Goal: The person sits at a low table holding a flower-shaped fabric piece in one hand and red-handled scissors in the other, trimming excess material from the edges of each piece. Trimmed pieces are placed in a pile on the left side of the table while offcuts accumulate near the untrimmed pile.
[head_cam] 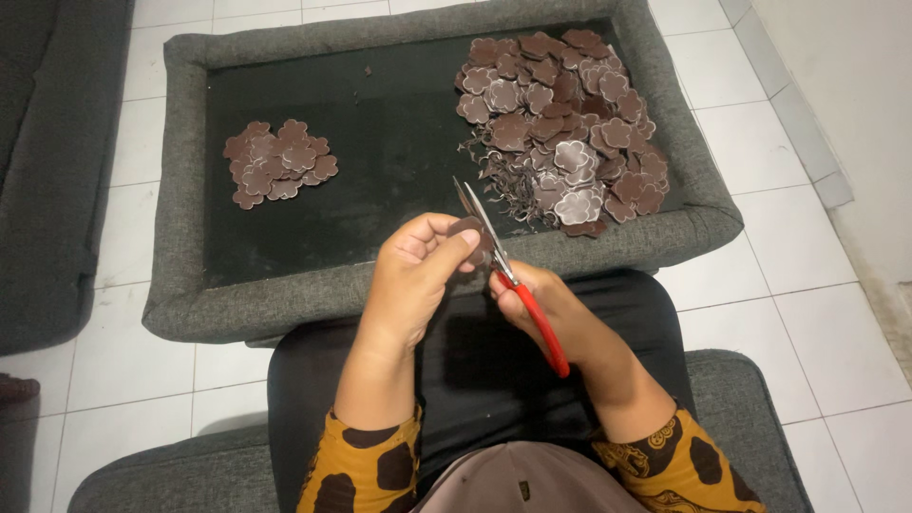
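Observation:
My left hand (413,275) pinches a small brown flower-shaped piece (472,231) between thumb and fingers. My right hand (541,304) grips red-handled scissors (521,293), whose open blades (472,204) straddle that piece. Both hands hover over my lap, at the near rim of a grey padded tray (180,237). A large heap of brown flower shapes (560,123), some outlined in white, lies in the tray's right part with thin curled trimmings (503,180) beside it. A small pile of trimmed flower shapes (280,161) lies in the tray's left part.
The tray has a black inner surface (380,142) and sits on a white tiled floor (779,247). A grey cushion (47,161) lies at the left. I sit on a grey seat (741,408). A pale wall (845,85) runs along the right.

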